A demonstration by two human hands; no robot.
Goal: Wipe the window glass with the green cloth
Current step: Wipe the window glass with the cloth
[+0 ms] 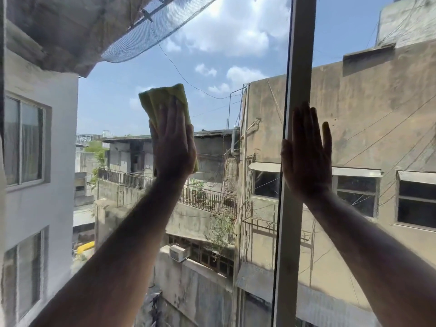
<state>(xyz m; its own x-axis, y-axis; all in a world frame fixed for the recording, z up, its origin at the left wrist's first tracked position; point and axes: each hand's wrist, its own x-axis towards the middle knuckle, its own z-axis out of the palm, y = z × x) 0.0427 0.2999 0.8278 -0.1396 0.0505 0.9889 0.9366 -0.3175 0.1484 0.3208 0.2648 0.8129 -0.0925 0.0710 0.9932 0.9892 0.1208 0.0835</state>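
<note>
A folded yellow-green cloth [160, 100] is pressed flat against the window glass [212, 67] near the middle of the view. My left hand [173, 147] lies flat over the cloth and pins it to the pane, fingers pointing up; the cloth shows above and to the left of the fingers. My right hand [306, 152] rests flat with spread fingers on the upright window frame [298, 55] and the glass beside it, holding nothing. Both forearms reach up from the bottom corners.
The pale vertical frame bar splits the window into a wide left pane and a narrower right pane [377, 114]. Beyond the glass stand concrete buildings [354, 95], a white building [35, 138] on the left, a mesh awning [151, 27] at the top and sky.
</note>
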